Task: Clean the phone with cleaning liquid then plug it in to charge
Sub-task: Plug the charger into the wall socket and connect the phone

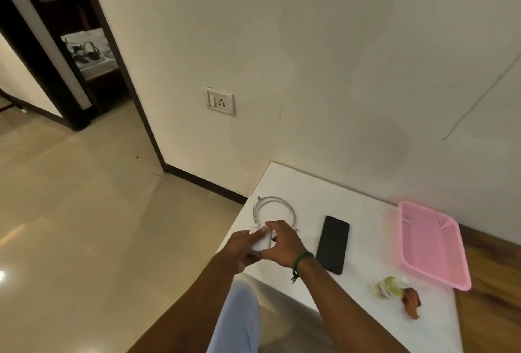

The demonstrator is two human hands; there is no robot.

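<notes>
The left hand (242, 250) and right hand (282, 242) both curl round a white charger block (262, 242). The black phone (332, 244) lies flat on the desk (372, 251) just right of them, and the cable (275, 207) is coiled just beyond.

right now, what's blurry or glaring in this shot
Head view: the bottle and brown cloth are smeared by blur. The phone reads fairly sharp. The charger held by the left hand and right hand is soft. There is glare on the floor at far left and a faint shadow on the wall.
</notes>
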